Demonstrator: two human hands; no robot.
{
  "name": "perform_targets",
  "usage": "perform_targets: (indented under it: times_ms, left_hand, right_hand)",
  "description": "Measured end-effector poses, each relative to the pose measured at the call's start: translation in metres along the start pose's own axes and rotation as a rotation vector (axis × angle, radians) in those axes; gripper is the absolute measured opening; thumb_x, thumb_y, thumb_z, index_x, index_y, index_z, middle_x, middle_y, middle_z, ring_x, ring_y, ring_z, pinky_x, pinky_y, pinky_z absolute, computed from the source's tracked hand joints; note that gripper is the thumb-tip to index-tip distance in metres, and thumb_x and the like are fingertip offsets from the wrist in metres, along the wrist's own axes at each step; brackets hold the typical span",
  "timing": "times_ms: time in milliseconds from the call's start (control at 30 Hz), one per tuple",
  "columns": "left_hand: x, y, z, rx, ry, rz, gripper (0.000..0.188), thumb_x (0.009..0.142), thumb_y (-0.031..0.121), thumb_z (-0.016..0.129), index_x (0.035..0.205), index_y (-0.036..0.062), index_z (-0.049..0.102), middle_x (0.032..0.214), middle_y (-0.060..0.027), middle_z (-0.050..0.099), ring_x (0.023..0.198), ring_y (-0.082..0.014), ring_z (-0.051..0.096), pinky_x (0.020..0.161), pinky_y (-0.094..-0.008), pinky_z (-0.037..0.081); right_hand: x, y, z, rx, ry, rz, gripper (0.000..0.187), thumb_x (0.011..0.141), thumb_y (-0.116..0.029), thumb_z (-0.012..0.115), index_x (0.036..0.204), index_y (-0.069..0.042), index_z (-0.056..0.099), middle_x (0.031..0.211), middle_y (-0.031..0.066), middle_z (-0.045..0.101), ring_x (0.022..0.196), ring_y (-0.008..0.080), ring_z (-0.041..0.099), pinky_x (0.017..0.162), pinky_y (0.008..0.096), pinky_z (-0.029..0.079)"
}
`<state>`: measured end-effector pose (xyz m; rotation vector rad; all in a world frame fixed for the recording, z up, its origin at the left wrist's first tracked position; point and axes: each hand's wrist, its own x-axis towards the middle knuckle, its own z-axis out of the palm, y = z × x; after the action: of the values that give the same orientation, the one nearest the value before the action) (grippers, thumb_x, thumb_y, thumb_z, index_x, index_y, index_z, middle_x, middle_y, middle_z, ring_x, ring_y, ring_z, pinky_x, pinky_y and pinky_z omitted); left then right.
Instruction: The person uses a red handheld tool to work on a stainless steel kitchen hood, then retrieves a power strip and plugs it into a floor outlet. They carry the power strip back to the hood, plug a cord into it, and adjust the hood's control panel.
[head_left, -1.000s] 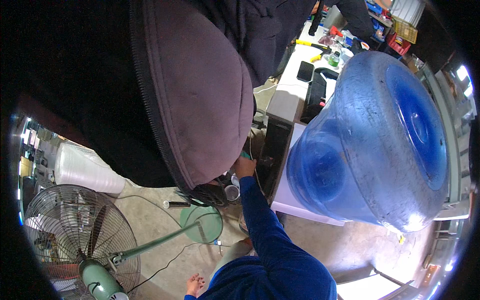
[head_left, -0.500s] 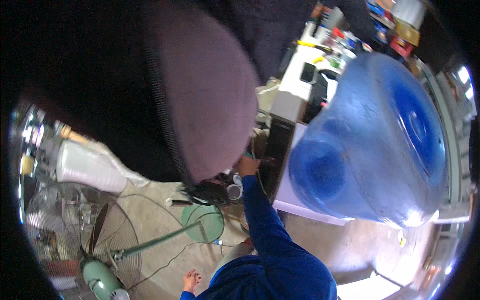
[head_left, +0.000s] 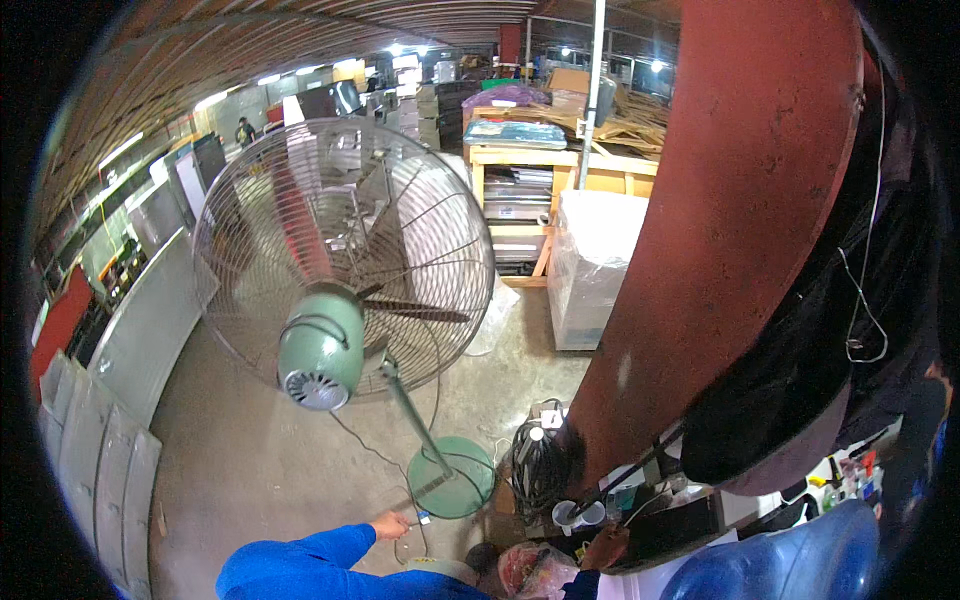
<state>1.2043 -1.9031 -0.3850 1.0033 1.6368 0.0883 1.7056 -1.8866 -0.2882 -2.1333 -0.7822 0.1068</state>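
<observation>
My left hand (head_left: 391, 525) reaches out over the floor at the lower middle, its fingers loosely bent and nothing seen in them. A small white-and-blue tag (head_left: 424, 517) shows just past its fingertips, by the round green base (head_left: 452, 478) of a large standing fan (head_left: 345, 270). My right hand (head_left: 605, 548) is low on the right, dark and partly hidden, by a dark cabinet edge; I cannot tell what its fingers hold. Beside it are white cups or rolls (head_left: 578, 516) and a clear plastic-wrapped reddish bundle (head_left: 530, 570).
A rust-red steel column (head_left: 720, 200) rises on the right, with black cloth (head_left: 800, 380) hanging beside it. Coiled black cable (head_left: 540, 470) lies at its foot. A blue water jug (head_left: 780, 560) lies lower right. Grey panels (head_left: 100, 430) lean at left; a wrapped white box (head_left: 600, 265) stands behind.
My view has swung up and to the left, bringing the whole fan and the warehouse into sight. The water jug and black cloth have shifted toward the right edge. My left arm now stretches outward.
</observation>
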Motion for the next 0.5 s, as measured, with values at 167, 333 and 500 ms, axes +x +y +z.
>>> perform_targets:
  times_ms: [167,333,500]
  left_hand:
    - [-0.042,-0.047,0.031,-0.103,0.136,0.026,0.036,0.086,0.022,0.063,0.118,0.0073,0.068,0.089,-0.0063,0.072,0.073,-0.0163,0.066,0.066,-0.0311,0.054]
    - [-0.115,-0.121,0.063,0.077,0.055,-0.064,0.033,0.086,0.031,0.061,0.107,0.0102,0.073,0.08,-0.0049,0.071,0.067,-0.0157,0.066,0.065,-0.0317,0.054]
    - [-0.162,-0.187,0.08,0.11,-0.038,-0.146,0.029,0.088,0.027,0.061,0.108,0.0082,0.071,0.089,-0.0033,0.071,0.07,-0.0122,0.065,0.054,-0.0288,0.05]
  right_hand:
    - [-0.019,-0.002,-0.029,0.203,-0.127,-0.131,0.031,0.093,-0.027,0.059,0.091,0.004,0.064,0.085,0.0196,0.065,0.081,0.0361,0.063,0.073,0.0477,0.049]
    - [-0.059,0.003,-0.047,0.138,-0.117,-0.36,0.028,0.09,-0.025,0.063,0.086,0.002,0.065,0.08,0.0183,0.067,0.07,0.034,0.064,0.066,0.0457,0.051]
    - [-0.133,0.011,-0.062,0.093,-0.398,-0.358,0.026,0.089,-0.029,0.063,0.087,-0.003,0.069,0.082,0.0165,0.07,0.079,0.0364,0.066,0.071,0.0438,0.052]
